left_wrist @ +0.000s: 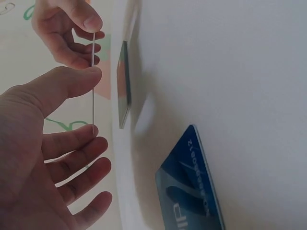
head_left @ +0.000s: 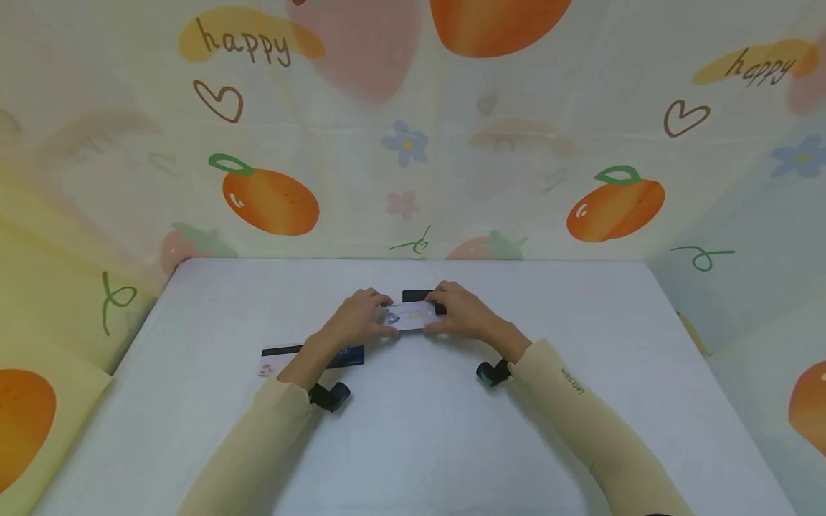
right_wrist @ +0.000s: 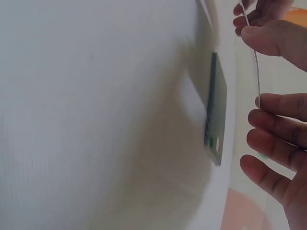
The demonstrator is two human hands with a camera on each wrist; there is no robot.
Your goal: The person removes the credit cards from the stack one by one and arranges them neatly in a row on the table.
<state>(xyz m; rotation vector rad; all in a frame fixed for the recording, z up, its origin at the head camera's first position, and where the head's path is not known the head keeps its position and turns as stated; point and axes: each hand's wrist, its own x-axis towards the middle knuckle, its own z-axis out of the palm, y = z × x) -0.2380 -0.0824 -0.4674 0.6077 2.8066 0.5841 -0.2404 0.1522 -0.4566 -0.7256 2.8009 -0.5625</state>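
Note:
A thin pale card (head_left: 413,316) with a small printed figure is held above the table between both hands. My left hand (head_left: 358,317) pinches its left end between thumb and fingers, and my right hand (head_left: 462,311) pinches the right end the same way. Both wrist views show the card (left_wrist: 93,112) edge-on as a narrow line. Beneath and behind it, a small stack of dark-edged cards (right_wrist: 217,115) lies on the table, partly hidden by the right hand in the head view.
Left of the hands, under the left wrist, lie a blue card (head_left: 351,356) and a pale card with a black stripe (head_left: 274,362), partly covered by the arm. The white table (head_left: 419,430) ends at a printed fabric backdrop (head_left: 355,143).

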